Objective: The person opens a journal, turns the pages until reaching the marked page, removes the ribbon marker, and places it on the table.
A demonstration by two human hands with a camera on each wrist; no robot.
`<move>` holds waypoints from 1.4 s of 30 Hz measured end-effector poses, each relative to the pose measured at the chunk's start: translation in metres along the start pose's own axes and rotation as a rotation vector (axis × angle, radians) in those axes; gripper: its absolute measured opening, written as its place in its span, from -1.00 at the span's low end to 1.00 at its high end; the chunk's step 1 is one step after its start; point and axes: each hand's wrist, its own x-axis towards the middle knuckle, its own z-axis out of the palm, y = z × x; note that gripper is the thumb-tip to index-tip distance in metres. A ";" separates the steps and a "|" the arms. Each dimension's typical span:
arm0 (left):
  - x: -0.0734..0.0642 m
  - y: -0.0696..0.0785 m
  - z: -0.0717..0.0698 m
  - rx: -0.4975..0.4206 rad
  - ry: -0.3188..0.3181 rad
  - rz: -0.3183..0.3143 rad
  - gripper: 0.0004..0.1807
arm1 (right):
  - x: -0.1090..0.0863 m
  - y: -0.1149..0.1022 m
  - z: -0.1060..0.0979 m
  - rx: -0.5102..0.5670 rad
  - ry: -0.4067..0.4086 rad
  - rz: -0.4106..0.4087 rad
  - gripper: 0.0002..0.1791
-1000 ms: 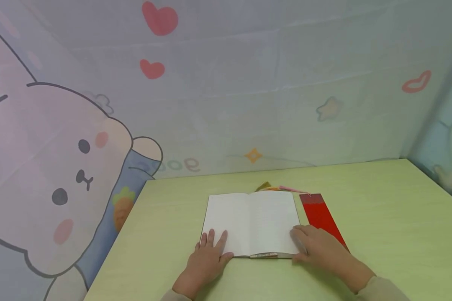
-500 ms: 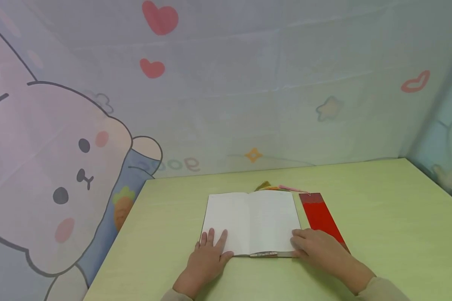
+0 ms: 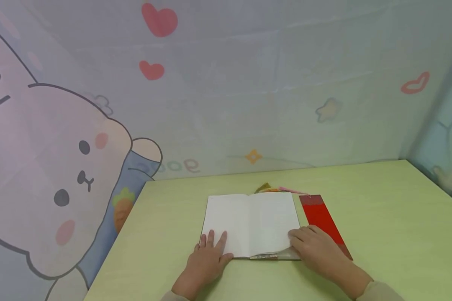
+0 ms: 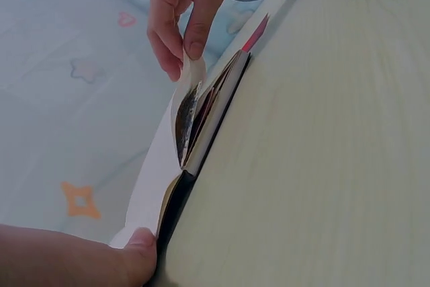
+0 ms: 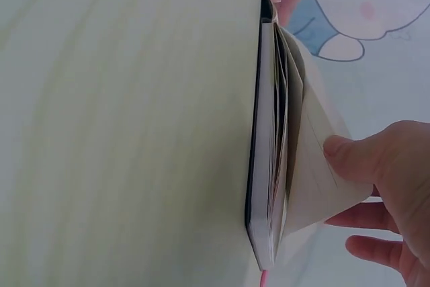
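An open notebook (image 3: 229, 217) with blank-looking white pages lies on the table. My left hand (image 3: 207, 263) rests on the lower left page with its fingers straight and spread, the thumb by the near edge. At the lower right corner, my right hand (image 3: 318, 253) pinches a page (image 5: 312, 173) between thumb and fingers. That page curves up off the stack in the right wrist view, leaving a gap beneath it. Something dark and patterned (image 4: 185, 122) shows under the lifted page in the left wrist view; its kind is unclear.
A flat red strip (image 3: 322, 217), like a bookmark, lies right of the notebook, partly behind my right hand. A pink cord (image 3: 294, 190) runs from its top. An olive tassel (image 3: 263, 187) sticks out past the notebook's far edge. A printed curtain (image 3: 218, 104) stands behind the table.
My right hand has shifted its fingers at the page corner and raised it, so more of the near edge below shows. My left hand has stayed in place.
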 end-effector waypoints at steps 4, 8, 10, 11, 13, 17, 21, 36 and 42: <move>-0.001 0.000 -0.001 0.009 0.006 -0.002 -0.30 | 0.000 0.000 0.003 0.062 0.096 0.020 -0.71; -0.001 0.001 -0.001 0.009 0.014 -0.012 -0.23 | 0.001 0.001 0.006 0.128 0.166 0.025 -0.74; 0.000 0.001 0.000 0.010 0.017 -0.018 -0.21 | 0.002 0.000 0.007 0.152 0.210 0.015 -0.75; 0.000 0.002 0.000 0.010 0.019 -0.020 -0.21 | 0.003 0.000 0.008 0.160 0.227 0.016 -0.76; 0.000 0.003 0.001 0.010 0.022 -0.026 -0.22 | 0.004 -0.001 0.007 0.164 0.255 0.021 -0.75; 0.000 0.004 0.000 0.006 0.020 -0.034 -0.22 | 0.008 -0.004 0.006 0.142 0.254 0.039 -0.72; 0.000 0.005 0.001 0.007 0.015 -0.035 -0.22 | 0.009 -0.006 0.007 0.110 0.227 0.045 -0.72; 0.001 0.004 0.002 0.019 0.046 -0.025 -0.24 | 0.014 -0.011 -0.006 0.311 -0.006 0.277 -0.82; 0.000 0.004 0.006 0.074 0.066 -0.023 -0.22 | 0.015 -0.011 -0.002 0.263 0.112 0.210 -0.80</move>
